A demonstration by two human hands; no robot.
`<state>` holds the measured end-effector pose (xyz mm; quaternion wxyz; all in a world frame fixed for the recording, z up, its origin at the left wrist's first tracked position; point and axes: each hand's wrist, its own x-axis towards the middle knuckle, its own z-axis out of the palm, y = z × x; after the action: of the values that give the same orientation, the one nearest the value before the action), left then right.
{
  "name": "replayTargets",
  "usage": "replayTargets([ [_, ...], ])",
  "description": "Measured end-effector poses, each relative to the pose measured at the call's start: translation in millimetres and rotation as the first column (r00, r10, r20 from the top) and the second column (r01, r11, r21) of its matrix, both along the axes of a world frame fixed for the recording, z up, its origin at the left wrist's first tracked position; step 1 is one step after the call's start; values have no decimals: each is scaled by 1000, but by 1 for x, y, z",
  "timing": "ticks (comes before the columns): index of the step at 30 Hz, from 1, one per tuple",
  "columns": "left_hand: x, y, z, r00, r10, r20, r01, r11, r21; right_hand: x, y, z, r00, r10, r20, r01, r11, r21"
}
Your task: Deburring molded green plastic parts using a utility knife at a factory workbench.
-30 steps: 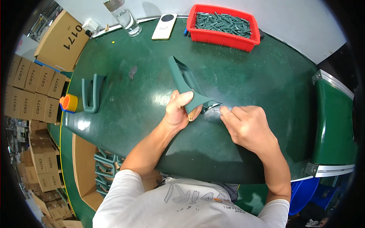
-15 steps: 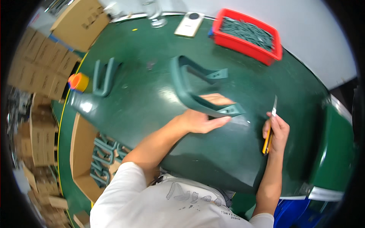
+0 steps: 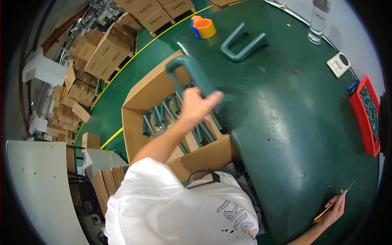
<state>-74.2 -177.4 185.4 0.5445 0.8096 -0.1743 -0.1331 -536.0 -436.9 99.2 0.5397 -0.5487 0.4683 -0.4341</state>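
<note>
My left hand is closed on a green U-shaped plastic handle, holding it tilted over an open cardboard box beside the table. Inside that box lie several similar green handles, partly hidden by my forearm. Low at the right, over the tabletop, my right hand grips a knife with a yellow-and-black grip and a thin, pointed blade. Another green handle rests on the table's far part, apart from both hands.
On the green table stand an orange-yellow tape roll, a clear bottle, a white device with a dark round spot, and a red bin of small green pieces. Stacked cartons stand on the floor beyond.
My left hand has carried the green handle from above the table leftward to over the box. The view has turned left; my right hand still holds the knife.
</note>
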Motion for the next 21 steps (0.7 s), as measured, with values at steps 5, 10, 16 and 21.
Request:
replayTargets([
  [5, 48, 122, -47, 902, 345, -259, -213, 878, 429, -5, -7, -3, 998, 52, -28, -53, 998, -19],
  [10, 37, 192, -97, 830, 492, -263, -182, 684, 706, -5, -9, -4, 998, 20, -62, -20, 1000, -3],
  [16, 2, 213, -93, 880, 401, -254, -88, 664, 743, -6, -6, -8, 994, 60, -91, -66, 996, -63],
  [21, 9, 188, -120, 751, 479, -454, -112, 771, 627, 3, -2, -1, 994, 28, -102, -33, 998, -47],
])
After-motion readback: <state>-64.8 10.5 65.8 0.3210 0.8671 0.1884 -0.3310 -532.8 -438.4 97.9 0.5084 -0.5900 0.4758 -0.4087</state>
